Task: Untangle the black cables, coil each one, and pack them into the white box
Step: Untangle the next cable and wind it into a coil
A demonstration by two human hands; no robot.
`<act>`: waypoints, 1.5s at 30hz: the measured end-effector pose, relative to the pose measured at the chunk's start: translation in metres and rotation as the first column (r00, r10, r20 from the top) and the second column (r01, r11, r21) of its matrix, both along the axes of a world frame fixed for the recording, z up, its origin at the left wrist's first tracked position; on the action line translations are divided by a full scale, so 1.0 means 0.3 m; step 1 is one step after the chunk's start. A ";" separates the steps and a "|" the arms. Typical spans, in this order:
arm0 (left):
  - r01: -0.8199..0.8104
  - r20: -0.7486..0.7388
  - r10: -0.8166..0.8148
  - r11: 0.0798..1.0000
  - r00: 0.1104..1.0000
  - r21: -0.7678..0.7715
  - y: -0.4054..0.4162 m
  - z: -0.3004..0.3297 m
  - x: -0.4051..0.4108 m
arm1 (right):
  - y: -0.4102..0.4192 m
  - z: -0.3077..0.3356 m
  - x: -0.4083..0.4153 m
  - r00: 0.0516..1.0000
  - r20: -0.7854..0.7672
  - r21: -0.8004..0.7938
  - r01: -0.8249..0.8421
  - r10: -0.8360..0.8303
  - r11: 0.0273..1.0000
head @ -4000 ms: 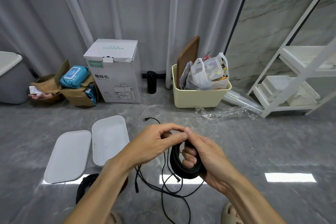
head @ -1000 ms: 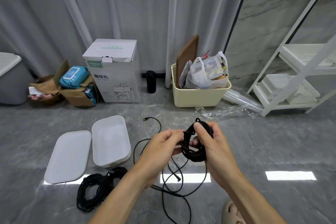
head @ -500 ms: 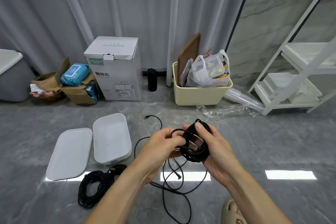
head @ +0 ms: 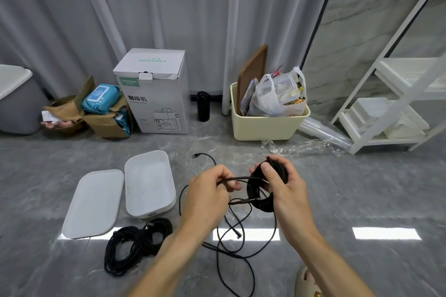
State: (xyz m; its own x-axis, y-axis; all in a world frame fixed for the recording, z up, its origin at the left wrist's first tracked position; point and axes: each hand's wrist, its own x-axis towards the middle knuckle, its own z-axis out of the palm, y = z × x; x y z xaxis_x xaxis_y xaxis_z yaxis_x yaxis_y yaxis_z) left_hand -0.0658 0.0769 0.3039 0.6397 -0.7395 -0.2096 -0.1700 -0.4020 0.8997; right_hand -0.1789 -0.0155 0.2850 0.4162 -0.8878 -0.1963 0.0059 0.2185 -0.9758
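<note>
Head view: a black coil (head: 265,190) is held at the centre of the frame by the right hand (head: 284,185), its fingers (head: 266,167) closed around the loops with the thumb pressed on top. A free strand (head: 237,178) is pinched between the closed fingers of the left hand (head: 210,190) and drawn taut from the coil toward nine o'clock. The step in hand is judged to be the last wrap of this cable; it would be done well if the strand were kept under light tension, wound across the loops and its end tucked through, while the thumb is kept down so the bundle cannot spring apart. Loose cable (head: 229,241) is trailed over the floor (head: 362,200) at six o'clock and could be snagged. Two coiled bundles (head: 135,243) are seen at seven o'clock, just below the white box (head: 149,183), which is open and appears empty at nine o'clock, its lid (head: 94,202) laid beside it. The grey marble floor is glossy, with ceiling lights reflected. Grey curtains (head: 169,7) are hung behind; a cardboard carton (head: 154,94), a cream bin (head: 265,125) and a white shelf (head: 398,94) are ranged from eleven to two o'clock.
</note>
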 end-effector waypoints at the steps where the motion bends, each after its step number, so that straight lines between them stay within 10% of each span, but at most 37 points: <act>1: -0.009 -0.034 0.009 1.000 0.999 -0.020 0.001 0.003 0.002 | -0.002 0.000 -0.003 1.000 0.002 -0.010 0.001 -0.001 1.000; 4: -0.062 -0.303 0.041 0.996 0.952 -0.061 -0.001 0.022 0.007 | -0.016 0.005 -0.011 0.996 0.091 0.060 0.012 -0.017 0.998; 14: 0.292 -0.440 -0.255 0.956 0.861 0.017 0.006 0.063 -0.019 | -0.016 0.048 -0.005 0.930 0.367 0.284 -0.105 -0.007 0.953; 23: 0.308 -0.280 -0.310 0.950 0.909 -0.052 0.010 0.034 0.023 | -0.039 0.054 -0.025 0.893 0.419 0.258 -0.294 0.168 0.920; 31: 0.250 0.306 -0.296 0.951 0.905 0.182 0.016 -0.040 0.079 | -0.061 -0.006 -0.048 0.885 -0.279 -0.156 -0.424 0.372 0.892; 39: 0.421 0.205 -0.492 0.853 0.846 0.308 0.012 -0.075 0.064 | -0.035 -0.049 -0.045 0.627 -0.734 -0.296 -0.642 0.260 0.707; 45: 0.499 0.096 -0.538 0.824 0.837 0.270 0.016 -0.053 0.071 | -0.036 -0.023 -0.051 0.569 -0.707 -0.147 -0.699 0.420 0.700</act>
State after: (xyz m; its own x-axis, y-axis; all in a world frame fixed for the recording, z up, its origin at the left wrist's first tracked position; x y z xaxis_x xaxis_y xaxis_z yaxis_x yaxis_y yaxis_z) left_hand -0.0445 0.0816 0.2880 0.2137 -0.9162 -0.3390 -0.5448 -0.3998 0.7371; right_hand -0.1941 -0.0263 0.2782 0.7722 -0.5602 -0.2998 -0.5722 -0.4081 -0.7113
